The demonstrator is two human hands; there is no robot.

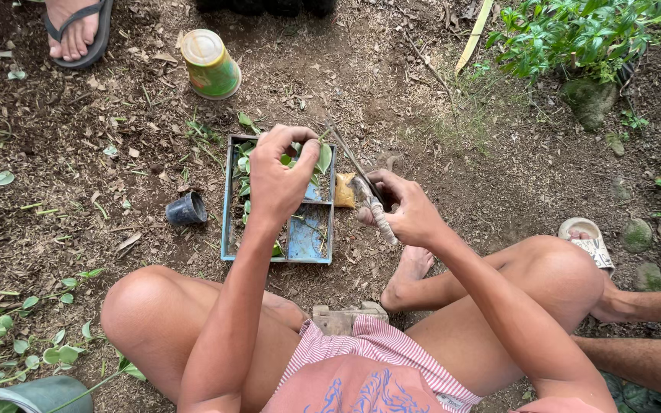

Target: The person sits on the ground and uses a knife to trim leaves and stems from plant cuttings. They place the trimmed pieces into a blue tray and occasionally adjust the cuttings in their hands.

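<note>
A: Squatting on bare brown soil ground (437, 99), person works over a shallow blue rectangular tray with dividers (226, 200) lying between the knees. What's filled?

B: The tray's left compartment carries dark soil and several green leafy cuttings (242, 164); the right compartments show mostly bare blue bottom, so I judge the planting roughly half done.

A: Hands?

B: Left hand (277, 180) hovers over the tray's upper middle, fingers pinched together on a green leaf cutting (323, 157). Right hand (411, 210), just right of the tray, is clamped on a cloth-wrapped handle of a thin blade tool (376, 214).

A: Surroundings?

B: A green-and-yellow cylindrical can (210, 65) stands well above the tray; a small black plastic pot (187, 209) lies tipped near its left edge.
</note>
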